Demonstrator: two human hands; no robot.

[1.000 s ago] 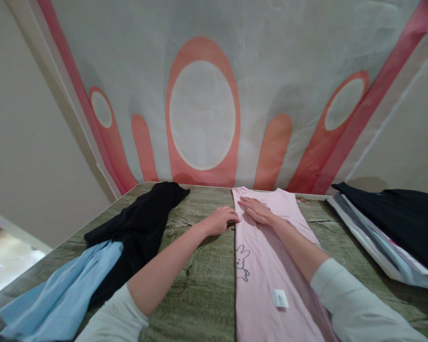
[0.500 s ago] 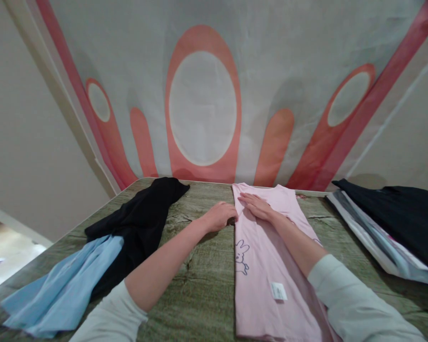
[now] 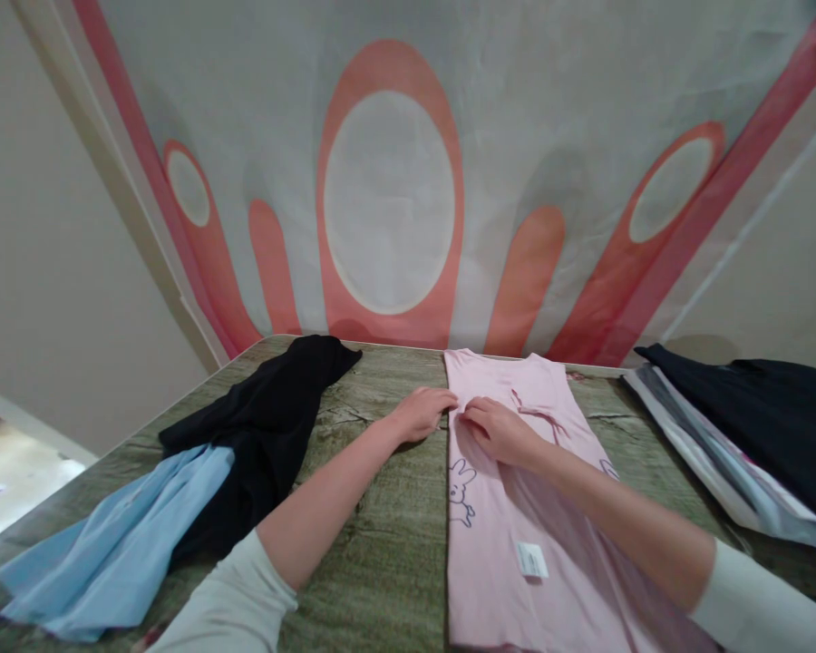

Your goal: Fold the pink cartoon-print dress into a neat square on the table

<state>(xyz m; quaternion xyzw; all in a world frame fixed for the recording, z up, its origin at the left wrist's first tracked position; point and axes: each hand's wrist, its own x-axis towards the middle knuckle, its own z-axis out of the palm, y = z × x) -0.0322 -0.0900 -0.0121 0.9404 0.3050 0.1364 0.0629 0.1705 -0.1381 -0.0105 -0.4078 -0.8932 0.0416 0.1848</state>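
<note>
A pink shirt (image 3: pixel 490 580) with rabbit outlines and a white label lies lengthwise on the wood-grain table, its neckline at the far edge. At the shirt's left edge, below the shoulder, my left hand (image 3: pixel 422 413) has its fingers closed on the fabric. Just right of it, my right hand (image 3: pixel 503 430) rests over the upper part of the shirt, fingertips curled together on the cloth; the exact grip is partly hidden. A thin pink tie or fold shows beyond my right wrist.
On the left lie a crumpled black garment (image 3: pixel 272 435) and a light blue garment (image 3: pixel 122 544). Folded clothes (image 3: pixel 741 462) are stacked at the right, with a black garment (image 3: pixel 762 399) on top. A patterned wall covering (image 3: pixel 517 82) rises behind the table (image 3: pixel 374 544).
My right hand has gone from lying flat on the shirt to curled fingers, shifting toward me. Its forearm has swung right. My left hand has edged slightly right onto the shirt's edge.
</note>
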